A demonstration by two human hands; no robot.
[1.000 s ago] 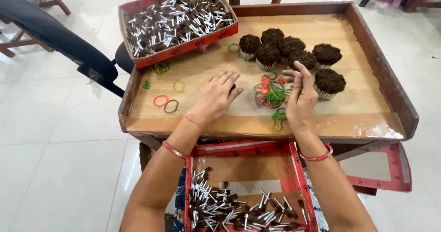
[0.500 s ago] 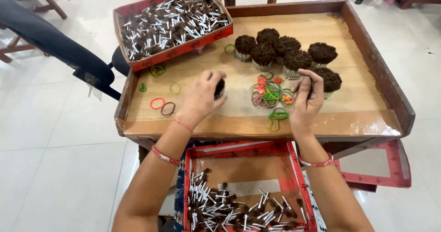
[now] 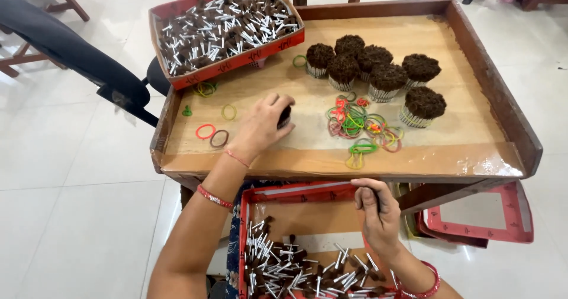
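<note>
- The left hand rests on the wooden tray, fingers curled around a small dark bundle. Only the bundle's dark end shows past the fingertips — the rest is hidden in the palm, so its make-up is hard to tell.
- The right hand sits lower, below the tray's front edge and over the near red box. Its fingers are drawn in tight, thumb against the forefinger. Whether they pinch anything cannot be told, since the hand is seen from the back.
- The near box holds loose sticks with silver shafts and dark tips, lying in all directions. The bottom edge of the view cuts off the box, and the right forearm covers its right side.
- A far red box sits on the tray's back-left corner, heaped with the same kind of sticks; its top is cropped.
- Six round bundles stand upright near the tray's back, touching or just beside one another, dark tops up.
- A tangle of coloured rubber bands lies between those bundles and the front edge, just right of the left hand. A few single bands lie to its left.
- A flat red lid shows under the tray at the right — partly hidden by the tray's frame.
</note>
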